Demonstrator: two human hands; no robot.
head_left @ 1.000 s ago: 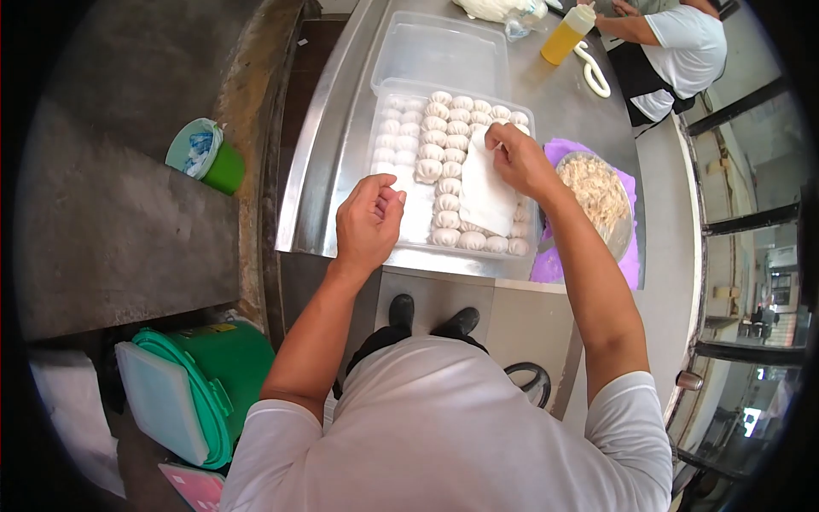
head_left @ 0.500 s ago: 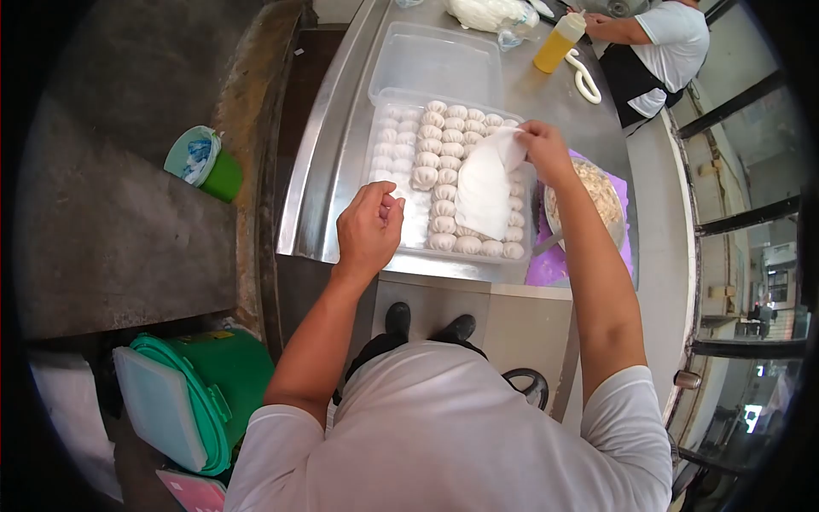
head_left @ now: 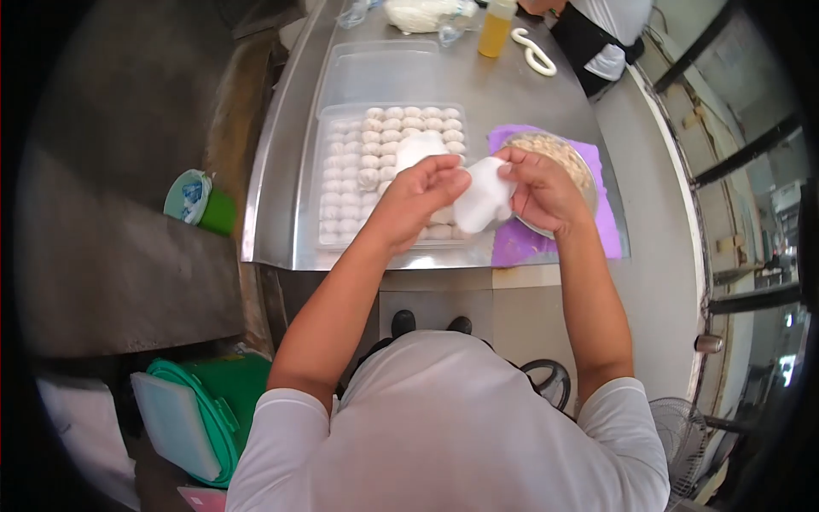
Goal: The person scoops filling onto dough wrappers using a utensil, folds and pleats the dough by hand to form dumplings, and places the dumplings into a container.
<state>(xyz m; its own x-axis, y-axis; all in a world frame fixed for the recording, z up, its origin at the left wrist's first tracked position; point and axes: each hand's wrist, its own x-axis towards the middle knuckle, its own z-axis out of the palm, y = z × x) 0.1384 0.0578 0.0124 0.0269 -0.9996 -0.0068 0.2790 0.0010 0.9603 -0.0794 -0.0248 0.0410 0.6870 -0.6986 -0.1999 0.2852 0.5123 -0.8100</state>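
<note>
A thin white dough wrapper (head_left: 484, 198) hangs between my two hands above the front right corner of a plastic tray (head_left: 319, 224). My right hand (head_left: 546, 189) pinches its upper right edge between thumb and fingers. At its left edge the thumb and fingers of my left hand (head_left: 416, 205) close on it. Rows of pleated dumplings (head_left: 373, 136) fill the tray beneath. More white wrappers (head_left: 420, 148) lie on top of the dumplings, partly hidden behind my left hand.
A bowl of chopped filling (head_left: 559, 158) sits on a purple cloth (head_left: 607, 230) at right. Farther back are a plastic lid (head_left: 375, 72), a bottle of yellow liquid (head_left: 495, 32), a dough strip (head_left: 534, 53) and bagged dough (head_left: 422, 14). Another person (head_left: 589, 43) stands at the far right.
My right hand has lifted a wrapper off the stack on the dumplings and brought it nearer. My left hand has moved right to meet it. The view has shifted.
</note>
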